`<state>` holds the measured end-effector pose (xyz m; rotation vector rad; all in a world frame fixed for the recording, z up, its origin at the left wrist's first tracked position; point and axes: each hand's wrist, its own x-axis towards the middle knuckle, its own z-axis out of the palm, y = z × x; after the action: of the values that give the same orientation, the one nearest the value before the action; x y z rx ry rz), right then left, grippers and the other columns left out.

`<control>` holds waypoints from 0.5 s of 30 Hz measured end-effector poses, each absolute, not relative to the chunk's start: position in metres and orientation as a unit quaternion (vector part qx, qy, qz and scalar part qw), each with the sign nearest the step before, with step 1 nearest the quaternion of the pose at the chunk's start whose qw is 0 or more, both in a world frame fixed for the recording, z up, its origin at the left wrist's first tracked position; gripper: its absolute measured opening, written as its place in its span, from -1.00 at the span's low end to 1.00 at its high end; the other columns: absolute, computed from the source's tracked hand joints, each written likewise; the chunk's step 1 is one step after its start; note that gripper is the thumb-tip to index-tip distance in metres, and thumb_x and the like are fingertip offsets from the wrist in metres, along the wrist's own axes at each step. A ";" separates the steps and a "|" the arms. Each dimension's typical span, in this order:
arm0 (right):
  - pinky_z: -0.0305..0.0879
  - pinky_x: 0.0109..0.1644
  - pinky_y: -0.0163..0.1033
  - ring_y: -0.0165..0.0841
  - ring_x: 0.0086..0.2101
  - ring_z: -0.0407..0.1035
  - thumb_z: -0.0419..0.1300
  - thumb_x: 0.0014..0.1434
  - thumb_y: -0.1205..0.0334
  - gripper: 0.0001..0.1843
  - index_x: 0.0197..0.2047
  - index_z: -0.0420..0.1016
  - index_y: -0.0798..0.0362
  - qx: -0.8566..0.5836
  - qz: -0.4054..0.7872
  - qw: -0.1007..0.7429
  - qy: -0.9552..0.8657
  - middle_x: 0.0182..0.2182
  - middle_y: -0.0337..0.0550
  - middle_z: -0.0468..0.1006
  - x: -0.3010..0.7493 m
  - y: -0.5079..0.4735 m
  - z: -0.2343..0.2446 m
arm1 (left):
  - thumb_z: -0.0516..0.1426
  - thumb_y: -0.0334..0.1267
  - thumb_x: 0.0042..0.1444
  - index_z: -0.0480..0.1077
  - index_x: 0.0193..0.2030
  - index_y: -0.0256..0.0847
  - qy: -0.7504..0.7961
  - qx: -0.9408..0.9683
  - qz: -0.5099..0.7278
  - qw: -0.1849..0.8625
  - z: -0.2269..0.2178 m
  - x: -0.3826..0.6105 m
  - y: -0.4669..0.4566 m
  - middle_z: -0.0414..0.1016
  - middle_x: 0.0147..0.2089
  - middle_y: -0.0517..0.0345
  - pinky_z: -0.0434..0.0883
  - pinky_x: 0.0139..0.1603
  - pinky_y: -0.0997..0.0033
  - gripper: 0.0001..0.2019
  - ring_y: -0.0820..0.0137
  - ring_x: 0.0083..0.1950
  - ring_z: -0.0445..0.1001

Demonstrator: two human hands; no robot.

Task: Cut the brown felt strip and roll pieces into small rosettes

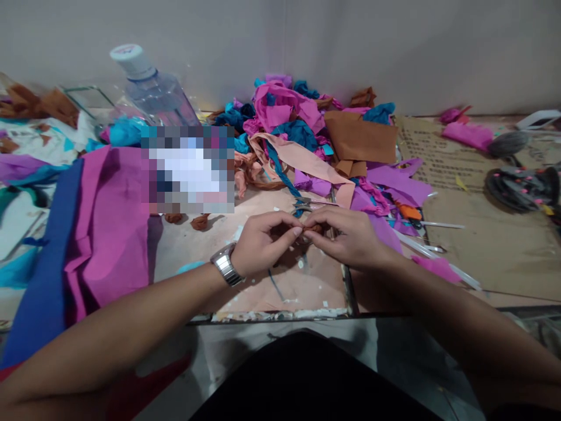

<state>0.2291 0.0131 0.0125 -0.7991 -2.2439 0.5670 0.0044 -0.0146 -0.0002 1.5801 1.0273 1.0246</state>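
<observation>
From my remote seat, I'd have the left hand (263, 241) and right hand (350, 235), both pinching the brown paper (312, 227), press lightly to avoid tearing.

Craft workshop, coloured paper scraps (302, 111)

The small pinched paper wad (312, 227) is brown, the large folded paper sheet (111, 225) pink. Flat tan cardboard (482, 251) bears dark print.

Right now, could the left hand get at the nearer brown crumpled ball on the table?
Probably yes: nothing visible stands between the left hand and that brown ball, though the hand pinches a brown piece.
</observation>
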 end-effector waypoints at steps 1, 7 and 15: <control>0.49 -0.16 -0.24 -0.33 -0.23 0.56 0.29 0.32 0.21 -0.87 -0.07 0.58 0.00 -0.309 0.220 0.339 -0.861 -0.21 -0.14 0.69 0.229 0.013 0.012 | 0.25 -0.13 0.30 0.58 -0.13 -0.25 0.418 0.655 0.419 0.470 0.000 0.004 -0.014 0.65 -0.23 0.04 0.51 -0.24 0.50 -0.79 0.42 -0.29 0.60; 0.46 -0.18 -0.29 -0.39 -0.29 0.55 0.31 0.30 0.22 -0.88 -0.10 0.59 0.01 -0.323 0.228 0.344 -0.852 -0.22 -0.15 0.69 0.228 0.011 0.015 | 0.25 -0.18 0.29 0.60 -0.13 -0.25 0.407 0.682 0.424 0.436 0.001 0.003 -0.013 0.67 -0.22 0.03 0.51 -0.24 0.50 -0.82 0.42 -0.28 0.61; 0.43 -0.19 -0.29 -0.38 -0.28 0.53 0.33 0.28 0.23 -0.88 -0.11 0.61 0.02 -0.343 0.247 0.340 -0.840 -0.25 -0.16 0.68 0.229 0.011 0.016 | 0.34 -0.27 0.15 0.60 -0.06 -0.23 0.359 0.751 0.431 0.350 -0.004 -0.002 -0.009 0.68 -0.13 0.00 0.56 -0.22 0.47 -0.78 0.40 -0.24 0.64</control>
<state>0.2292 0.0106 0.0159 -0.8913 -2.1862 0.6430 -0.0023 -0.0086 -0.0043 1.9443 0.9299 1.1159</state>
